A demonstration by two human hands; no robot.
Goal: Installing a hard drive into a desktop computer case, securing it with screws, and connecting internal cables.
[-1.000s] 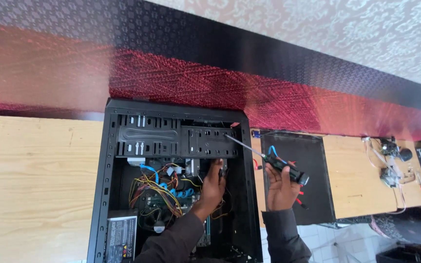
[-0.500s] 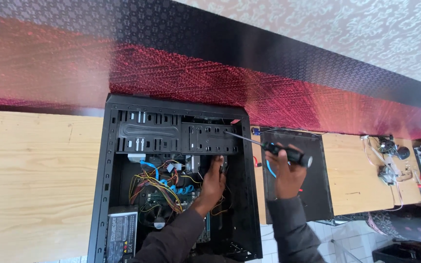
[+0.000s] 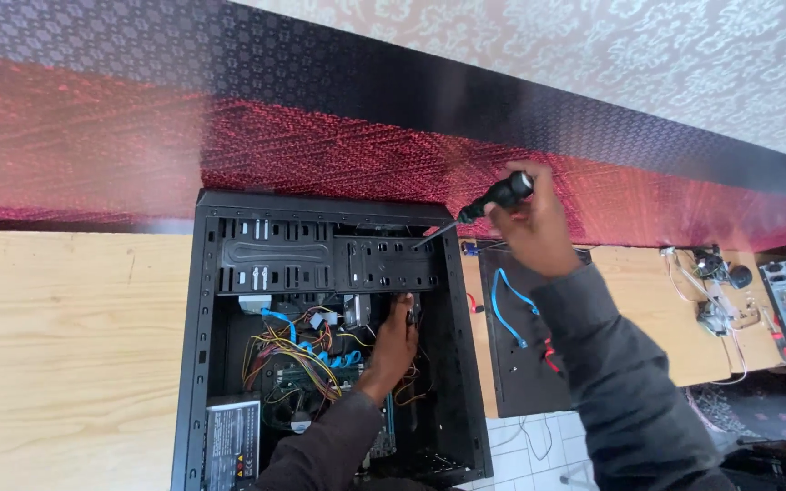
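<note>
Right hand (image 3: 534, 227) raised, gripping screwdriver (image 3: 484, 205) above case (image 3: 195, 364)

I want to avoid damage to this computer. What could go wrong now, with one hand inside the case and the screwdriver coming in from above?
1. The screwdriver in the right hand points steeply at the drive cage; its tip might slip and scratch parts below.
2. The left hand sits among loose coloured cables, which it could snag or pull out of a connector.
3. The open case has metal edges that could scrape the sleeve or wrist.
</note>
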